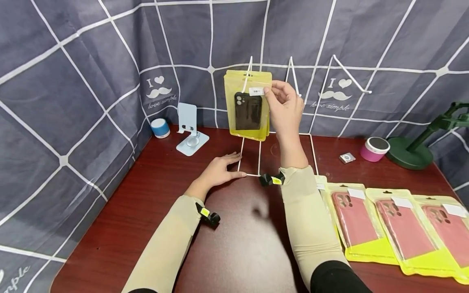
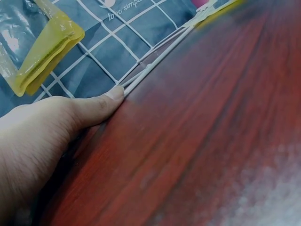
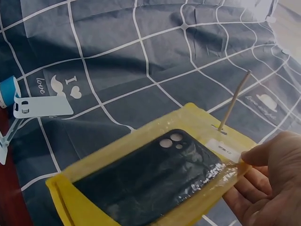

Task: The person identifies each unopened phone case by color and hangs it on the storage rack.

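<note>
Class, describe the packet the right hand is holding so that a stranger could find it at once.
Look to the white wire rack at the back of the red-brown table. On its left hook hangs a yellow packet, pinched by the right hand. It alone holds a black phone case; the packets lying flat hold pink ones.

Right wrist view: the right hand pinches the upper corner of a yellow pouch between thumb and fingers. A black phone case sits inside, camera cutouts up. A thin peg passes through the pouch's hang hole, next to a white label. Far left: a pale blue phone stand against the grey checked cloth.
</note>
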The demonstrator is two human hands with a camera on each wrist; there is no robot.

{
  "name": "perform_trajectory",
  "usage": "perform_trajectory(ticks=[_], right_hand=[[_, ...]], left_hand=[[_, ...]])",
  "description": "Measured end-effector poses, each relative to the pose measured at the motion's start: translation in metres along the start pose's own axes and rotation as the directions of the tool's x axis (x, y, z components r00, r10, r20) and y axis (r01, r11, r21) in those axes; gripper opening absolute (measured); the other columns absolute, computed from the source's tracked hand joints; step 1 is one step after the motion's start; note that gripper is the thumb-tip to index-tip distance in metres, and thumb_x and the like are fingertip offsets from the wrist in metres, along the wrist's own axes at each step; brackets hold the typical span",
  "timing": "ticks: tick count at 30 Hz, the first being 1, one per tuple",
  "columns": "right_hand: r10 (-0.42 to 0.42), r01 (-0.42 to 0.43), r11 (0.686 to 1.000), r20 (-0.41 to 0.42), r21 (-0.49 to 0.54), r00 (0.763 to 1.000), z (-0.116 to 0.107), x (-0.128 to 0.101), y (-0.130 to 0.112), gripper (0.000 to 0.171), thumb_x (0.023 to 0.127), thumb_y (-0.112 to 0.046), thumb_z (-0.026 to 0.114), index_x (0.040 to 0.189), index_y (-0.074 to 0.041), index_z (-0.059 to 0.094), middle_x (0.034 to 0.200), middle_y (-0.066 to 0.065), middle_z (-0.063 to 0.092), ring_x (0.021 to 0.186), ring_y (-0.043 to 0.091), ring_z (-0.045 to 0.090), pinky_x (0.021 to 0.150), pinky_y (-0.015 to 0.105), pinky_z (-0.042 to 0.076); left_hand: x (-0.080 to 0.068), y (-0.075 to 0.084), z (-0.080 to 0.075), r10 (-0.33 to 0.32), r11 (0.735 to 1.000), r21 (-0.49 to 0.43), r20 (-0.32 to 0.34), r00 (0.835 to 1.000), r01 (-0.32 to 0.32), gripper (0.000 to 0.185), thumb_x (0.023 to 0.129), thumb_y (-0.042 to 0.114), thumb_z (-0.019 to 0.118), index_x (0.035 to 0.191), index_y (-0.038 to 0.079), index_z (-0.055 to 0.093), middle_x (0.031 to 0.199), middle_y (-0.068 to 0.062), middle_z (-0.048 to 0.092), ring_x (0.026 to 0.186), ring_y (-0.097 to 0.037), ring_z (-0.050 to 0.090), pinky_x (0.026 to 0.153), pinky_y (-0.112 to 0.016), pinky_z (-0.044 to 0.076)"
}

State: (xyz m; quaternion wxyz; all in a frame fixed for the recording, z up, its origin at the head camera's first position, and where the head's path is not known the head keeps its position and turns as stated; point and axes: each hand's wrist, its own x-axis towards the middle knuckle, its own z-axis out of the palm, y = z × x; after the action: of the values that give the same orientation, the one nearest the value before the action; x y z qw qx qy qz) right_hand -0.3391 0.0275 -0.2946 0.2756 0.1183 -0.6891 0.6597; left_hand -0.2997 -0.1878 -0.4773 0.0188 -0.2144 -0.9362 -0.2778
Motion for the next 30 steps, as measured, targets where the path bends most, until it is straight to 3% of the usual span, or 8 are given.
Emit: perform_trajectory(ticks=[6, 13, 16, 24, 30], right_hand=[[0.026, -0.026, 0.995, 0.008, 0.097, 1.0, -0.01, -0.004, -0.001, 0.026, 0.087, -0.018, 0.08, 0.107, -0.002, 0.073, 0.097, 0.008, 0.076, 0.084, 0.009, 0.07, 0.078, 0.022, 0.052], [0.103, -0.104, 0.992, 0.016, 0.069, 0.995, -0.029, -0.015, 0.002, 0.033, 0.081, -0.034, 0.085, 0.096, -0.008, 0.073, 0.086, 0.001, 0.071, 0.078, 0.014, 0.063, 0.072, 0.024, 0.05], [0.119, -0.122, 0.989, 0.044, 0.081, 0.992, -0.038, -0.021, 0.0, 0.032, 0.079, -0.034, 0.087, 0.095, -0.01, 0.074, 0.085, 0.002, 0.072, 0.077, 0.015, 0.064, 0.07, 0.024, 0.049], [0.064, -0.075, 0.995, 0.145, 0.066, 0.987, -0.065, -0.036, -0.006, 0.035, 0.08, -0.026, 0.086, 0.1, 0.0, 0.073, 0.087, 0.002, 0.073, 0.082, 0.016, 0.067, 0.072, 0.023, 0.051], [0.034, -0.033, 0.999, 0.188, -0.009, 0.982, -0.092, -0.041, -0.007, 0.032, 0.081, -0.023, 0.086, 0.1, 0.0, 0.073, 0.086, 0.0, 0.074, 0.078, 0.015, 0.068, 0.073, 0.022, 0.052]], left_hand=[[0.002, 0.004, 0.0, -0.012, 1.0, 0.02, 0.01, 1.0, 0.011, 0.083, 0.083, 0.065, 0.071, 0.147, 0.015, 0.054, 0.152, -0.001, 0.048, 0.145, -0.021, 0.037, 0.118, -0.037, 0.03], [0.001, 0.003, 0.0, -0.013, 1.0, 0.01, 0.007, 1.0, 0.013, 0.083, 0.083, 0.066, 0.071, 0.147, 0.016, 0.054, 0.153, -0.001, 0.047, 0.145, -0.021, 0.037, 0.118, -0.039, 0.029], [-0.002, 0.002, -0.001, -0.014, 1.0, 0.005, 0.004, 1.0, 0.014, 0.083, 0.083, 0.066, 0.071, 0.147, 0.016, 0.055, 0.153, -0.001, 0.047, 0.145, -0.022, 0.037, 0.118, -0.04, 0.03], [-0.001, 0.003, 0.001, -0.009, 1.0, 0.006, 0.01, 1.0, 0.009, 0.084, 0.083, 0.066, 0.071, 0.147, 0.016, 0.054, 0.152, 0.0, 0.048, 0.146, -0.02, 0.037, 0.118, -0.041, 0.031], [-0.001, 0.002, 0.002, -0.01, 1.0, -0.001, 0.01, 1.0, 0.01, 0.086, 0.082, 0.07, 0.069, 0.148, 0.017, 0.053, 0.153, 0.001, 0.047, 0.146, -0.02, 0.036, 0.118, -0.043, 0.031]])
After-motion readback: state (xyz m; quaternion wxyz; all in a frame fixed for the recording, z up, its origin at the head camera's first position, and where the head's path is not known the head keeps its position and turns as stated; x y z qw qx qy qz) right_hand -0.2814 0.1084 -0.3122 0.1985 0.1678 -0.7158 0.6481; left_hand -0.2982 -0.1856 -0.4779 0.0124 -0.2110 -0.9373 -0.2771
